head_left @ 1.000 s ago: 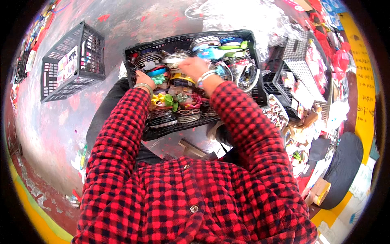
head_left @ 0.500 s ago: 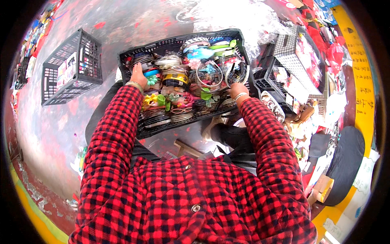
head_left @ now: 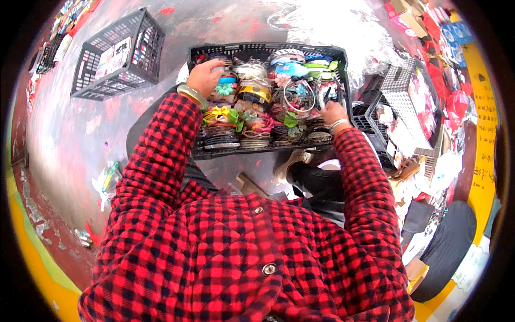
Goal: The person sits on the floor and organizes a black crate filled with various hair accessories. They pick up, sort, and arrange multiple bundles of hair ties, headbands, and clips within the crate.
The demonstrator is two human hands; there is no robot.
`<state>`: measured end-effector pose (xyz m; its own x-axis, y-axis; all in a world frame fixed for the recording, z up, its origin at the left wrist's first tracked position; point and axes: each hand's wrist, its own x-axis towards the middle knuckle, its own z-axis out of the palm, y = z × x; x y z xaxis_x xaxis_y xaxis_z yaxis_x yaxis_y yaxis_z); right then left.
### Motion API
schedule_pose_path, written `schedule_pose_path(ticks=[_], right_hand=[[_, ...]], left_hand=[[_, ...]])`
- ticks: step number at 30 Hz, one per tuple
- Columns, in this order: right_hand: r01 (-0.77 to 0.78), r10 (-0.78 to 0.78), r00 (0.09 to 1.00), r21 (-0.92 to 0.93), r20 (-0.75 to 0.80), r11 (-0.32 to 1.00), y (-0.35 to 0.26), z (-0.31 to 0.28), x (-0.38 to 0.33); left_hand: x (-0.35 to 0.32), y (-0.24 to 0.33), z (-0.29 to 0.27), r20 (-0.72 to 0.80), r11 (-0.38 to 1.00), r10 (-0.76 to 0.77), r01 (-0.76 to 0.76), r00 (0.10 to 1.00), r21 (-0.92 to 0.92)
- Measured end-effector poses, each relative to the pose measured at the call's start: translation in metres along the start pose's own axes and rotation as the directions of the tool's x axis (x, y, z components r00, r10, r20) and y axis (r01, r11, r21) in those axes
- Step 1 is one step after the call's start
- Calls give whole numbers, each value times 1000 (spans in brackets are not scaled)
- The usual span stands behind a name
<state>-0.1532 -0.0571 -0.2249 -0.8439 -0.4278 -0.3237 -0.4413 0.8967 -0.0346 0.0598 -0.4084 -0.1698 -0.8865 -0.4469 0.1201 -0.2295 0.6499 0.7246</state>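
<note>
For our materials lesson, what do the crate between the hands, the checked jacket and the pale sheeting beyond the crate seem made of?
The crate: probably moulded plastic, dark and fairly matte, judging by its regular lattice. The checked jacket: apparently soft, matte, padded fabric, showing folds and puckers. The sheeting: likely thin, shiny plastic film, given its crinkles and bright glare.

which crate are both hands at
The black crate of headbands, left hand at its left, right hand at its right; the upper-left crate and right-side crates have none.
</note>
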Motion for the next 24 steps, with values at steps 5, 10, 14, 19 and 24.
schedule_pose_path(ticks=[5,10,14,19,24], right_hand=[[414,-405,910,211,-82,886,41,-62,14],[232,-396,918,778,23,584,-44,-141,-63],[623,-726,677,616,-116,482,-107,-123,-84],[625,-774,620,678,-130,386,-151,-117,-80],[553,-702,700,722,-131,416,-156,-77,-40]], left_hand=[[-6,9,-7,87,919,-173,193,981,-343],[-23,35,-7,98,929,66,-25,993,-368],[-31,72,-15,307,960,206,-131,929,-246],[-33,39,-10,365,981,194,-183,910,-65],[-32,19,-24,362,907,-60,202,930,-369]])
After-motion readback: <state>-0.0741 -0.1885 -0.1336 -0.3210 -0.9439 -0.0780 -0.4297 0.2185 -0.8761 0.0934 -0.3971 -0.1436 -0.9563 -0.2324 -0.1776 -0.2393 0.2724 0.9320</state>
